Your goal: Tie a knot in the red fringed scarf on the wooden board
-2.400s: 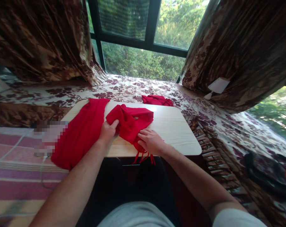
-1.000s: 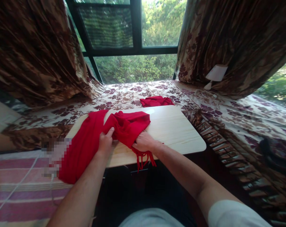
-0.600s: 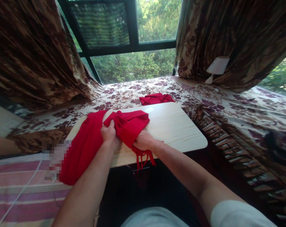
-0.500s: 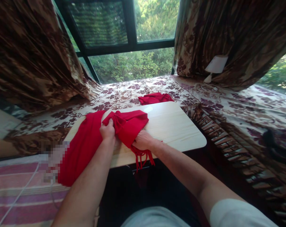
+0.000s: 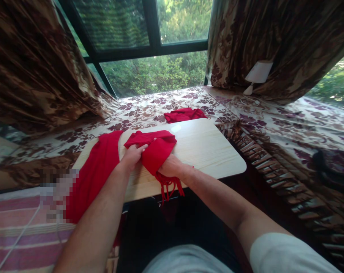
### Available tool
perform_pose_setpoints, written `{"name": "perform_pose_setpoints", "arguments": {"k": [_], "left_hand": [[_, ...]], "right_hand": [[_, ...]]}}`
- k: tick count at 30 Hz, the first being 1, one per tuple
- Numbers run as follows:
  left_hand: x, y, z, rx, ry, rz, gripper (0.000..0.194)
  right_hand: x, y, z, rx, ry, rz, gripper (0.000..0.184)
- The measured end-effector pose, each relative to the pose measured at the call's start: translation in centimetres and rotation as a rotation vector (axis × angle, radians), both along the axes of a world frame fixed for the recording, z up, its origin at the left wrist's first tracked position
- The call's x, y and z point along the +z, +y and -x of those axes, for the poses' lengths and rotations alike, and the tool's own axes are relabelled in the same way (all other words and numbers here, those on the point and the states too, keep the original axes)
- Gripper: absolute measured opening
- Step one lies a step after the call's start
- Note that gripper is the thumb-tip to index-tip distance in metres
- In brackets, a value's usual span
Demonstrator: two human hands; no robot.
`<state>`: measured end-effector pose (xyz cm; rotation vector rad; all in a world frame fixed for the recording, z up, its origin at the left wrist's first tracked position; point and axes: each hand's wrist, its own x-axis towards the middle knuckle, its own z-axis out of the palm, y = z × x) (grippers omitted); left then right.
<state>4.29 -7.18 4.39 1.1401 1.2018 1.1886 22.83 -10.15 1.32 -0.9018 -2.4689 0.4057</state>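
A long red scarf (image 5: 98,170) lies across the small wooden table (image 5: 206,151), its left length hanging off toward the striped mat and its fringed end dangling over the front edge. My left hand (image 5: 132,156) pinches a fold of the bunched part near the table's middle. My right hand (image 5: 170,167) is closed on the cloth just above the fringe, fingers tucked under the fabric.
A second folded red cloth (image 5: 183,113) lies on the flowered cover (image 5: 149,108) behind the table. Brown flowered curtains (image 5: 32,68) hang left and right of the window. A small white lamp (image 5: 257,74) stands at the back right. A blurred patch (image 5: 58,189) sits by the table's left.
My left hand slid right and down over the bunched fold, flattening it toward my right hand. The right hand kept its grip above the fringe. The view drifted slightly.
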Motion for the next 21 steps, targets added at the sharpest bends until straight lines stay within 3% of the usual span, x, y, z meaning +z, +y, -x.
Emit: {"name": "perform_pose_setpoints", "arguments": {"k": [5, 10, 16, 21], "left_hand": [[0.6, -0.2, -0.6, 0.07, -0.081, 0.119, 0.029], [0.9, -0.2, -1.3, 0.05, -0.18, 0.128, 0.023], [-0.1, 0.4, -0.5, 0.148, 0.048, -0.007, 0.02], [0.4, 0.9, 0.1, 0.147, 0.245, -0.128, 0.005]], "right_hand": [[1.0, -0.4, 0.0, -0.059, -0.026, 0.026, 0.036], [0.6, -0.2, 0.0, -0.101, -0.067, -0.027, 0.04], [-0.2, 0.3, 0.0, -0.136, -0.061, -0.051, 0.044], [-0.6, 0.3, -0.3, -0.091, -0.066, -0.068, 0.044]]}}
